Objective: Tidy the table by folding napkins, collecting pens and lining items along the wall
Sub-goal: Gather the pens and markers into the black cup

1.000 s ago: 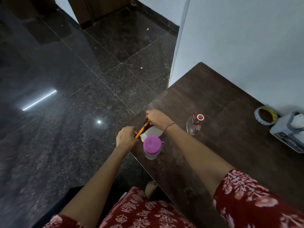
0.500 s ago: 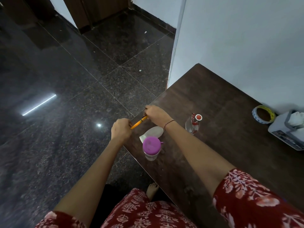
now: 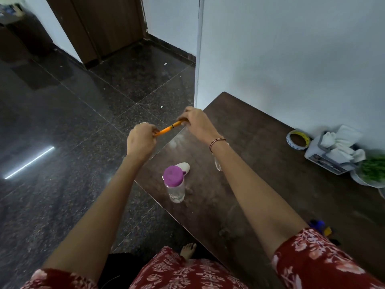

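1. The orange pen (image 3: 168,128) is held in the air by both ends and is seen over the left edge of the desk (image 3: 260,163). The left grip (image 3: 141,140) is closed round its lower end, and the right grip (image 3: 198,124) pinches its upper end.
2. This two-ended hold is judged to suit capping or a hand-over. Which of the two is meant cannot be told.
3. A bottle (image 3: 176,189) with a purple lid is stood upright close to the desk's left edge, with a white object (image 3: 185,166) just behind it. Both are judged not yet lined along the wall (image 3: 291,59).
4. A tape roll (image 3: 298,139), a tissue box (image 3: 325,158) stuffed with napkins (image 3: 341,138) and a bowl of greens (image 3: 373,172) are already set against the wall.
5. A broad bare stretch of desk is left between the bottle and the wall, so open room for carrying things across is judged ample.
6. The bottle is flanked by both forearms near the edge and could be knocked to the floor (image 3: 62,163). A small clear item is partly hidden behind the right forearm.
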`<state>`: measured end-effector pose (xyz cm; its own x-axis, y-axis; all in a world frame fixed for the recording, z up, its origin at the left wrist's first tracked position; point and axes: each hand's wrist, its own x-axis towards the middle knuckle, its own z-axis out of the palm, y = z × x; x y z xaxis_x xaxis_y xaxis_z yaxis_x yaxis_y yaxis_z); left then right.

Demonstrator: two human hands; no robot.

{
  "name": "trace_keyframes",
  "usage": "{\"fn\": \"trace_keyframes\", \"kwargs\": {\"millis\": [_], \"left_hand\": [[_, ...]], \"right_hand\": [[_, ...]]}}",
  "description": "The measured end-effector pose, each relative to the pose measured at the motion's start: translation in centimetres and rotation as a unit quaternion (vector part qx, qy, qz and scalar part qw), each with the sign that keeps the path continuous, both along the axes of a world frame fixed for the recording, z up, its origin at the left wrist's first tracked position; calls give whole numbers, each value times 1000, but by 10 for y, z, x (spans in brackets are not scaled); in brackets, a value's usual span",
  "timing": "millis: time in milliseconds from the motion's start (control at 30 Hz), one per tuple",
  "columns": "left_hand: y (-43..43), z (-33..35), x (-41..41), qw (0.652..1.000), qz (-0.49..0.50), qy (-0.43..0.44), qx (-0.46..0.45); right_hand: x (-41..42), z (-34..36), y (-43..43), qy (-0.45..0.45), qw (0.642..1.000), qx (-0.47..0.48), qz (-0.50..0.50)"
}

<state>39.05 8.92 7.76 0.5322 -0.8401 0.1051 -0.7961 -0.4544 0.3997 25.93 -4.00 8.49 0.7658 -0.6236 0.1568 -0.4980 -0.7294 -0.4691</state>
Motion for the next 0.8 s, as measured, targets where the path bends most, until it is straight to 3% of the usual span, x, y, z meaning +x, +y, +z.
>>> {"fn": "trace_keyframes", "kwargs": {"millis": [333,800], "left_hand": [[-14,61,-57,993,-81,-73,-53],[-29,70,-170,972,-223,-52,-58]], "right_hand": [[-88,57,15,-81,991,2,-104],[-225,49,51,-185,943,54,-272]]}}
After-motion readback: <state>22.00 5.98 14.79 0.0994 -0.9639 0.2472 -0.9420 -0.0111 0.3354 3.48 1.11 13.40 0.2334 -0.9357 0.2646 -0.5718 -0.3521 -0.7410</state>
